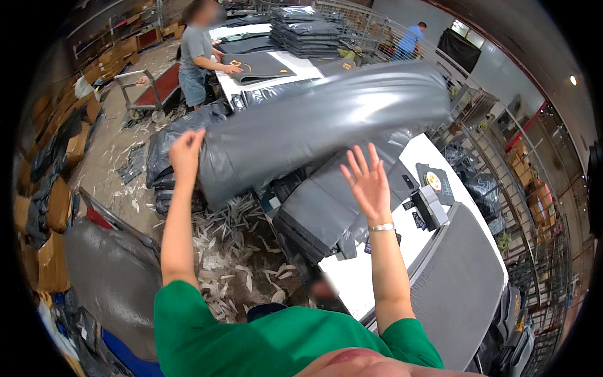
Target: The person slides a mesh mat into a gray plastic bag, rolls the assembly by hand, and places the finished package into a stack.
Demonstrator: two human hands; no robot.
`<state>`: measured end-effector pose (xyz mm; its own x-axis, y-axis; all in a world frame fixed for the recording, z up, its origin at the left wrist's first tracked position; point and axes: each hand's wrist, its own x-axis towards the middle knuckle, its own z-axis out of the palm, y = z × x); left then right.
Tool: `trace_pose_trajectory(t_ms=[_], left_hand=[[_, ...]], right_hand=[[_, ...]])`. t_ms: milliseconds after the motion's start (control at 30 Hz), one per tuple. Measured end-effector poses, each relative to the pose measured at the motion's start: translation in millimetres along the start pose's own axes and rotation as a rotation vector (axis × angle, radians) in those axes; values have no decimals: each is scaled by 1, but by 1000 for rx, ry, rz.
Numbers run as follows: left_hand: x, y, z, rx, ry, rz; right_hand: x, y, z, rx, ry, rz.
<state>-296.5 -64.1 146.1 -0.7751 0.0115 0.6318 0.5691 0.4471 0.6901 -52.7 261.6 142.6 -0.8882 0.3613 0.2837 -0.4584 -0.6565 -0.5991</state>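
**Grey bag in mid-air over the packing surface**

The left hand (186,151) grips the edge of a large grey plastic bag (326,119). The right hand (367,182) is raised, fingers (359,158) spread, clear of it. Below, flat grey bags (320,210) lie on the white surface (352,276).

Long grey plastic package (326,122) midair, grey packages stacked (304,28) behind

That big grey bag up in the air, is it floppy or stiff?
Probably floppy: the grey bag bends and sags in mid-air. It looks light, since only the left hand pinches one edge. Its shiny plastic skin may be slippery.
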Motion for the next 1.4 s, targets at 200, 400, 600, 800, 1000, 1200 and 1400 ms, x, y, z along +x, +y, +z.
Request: trace_pose_trajectory(t_ms=[200, 400, 600, 800, 1000, 1200, 1400], left_hand=[[71, -122, 133, 581, -377, -98], [48, -230, 229, 638, -574, 136], [-20, -94, 227, 534, -396, 486], [-314, 92, 298, -417, -1282, 597], [-451, 161, 347, -335, -1332, 848], [-544, 154, 387, 166, -1421, 780], [-523, 182, 368, 366, -1345, 397]], right_hand=[[-93, 42, -58, -541, 173, 387], [-323, 31, -132, -213, 1117, 176], [-482, 30, -102, -794, 1685, 16], [-527, 70, -69, -1626, 1789, 423], [-569, 73, -35, -1561, 1875, 344], [-645, 88, 3, -1621, 2036, 224], [-737, 44, -19, -1414, 2212, -52]])
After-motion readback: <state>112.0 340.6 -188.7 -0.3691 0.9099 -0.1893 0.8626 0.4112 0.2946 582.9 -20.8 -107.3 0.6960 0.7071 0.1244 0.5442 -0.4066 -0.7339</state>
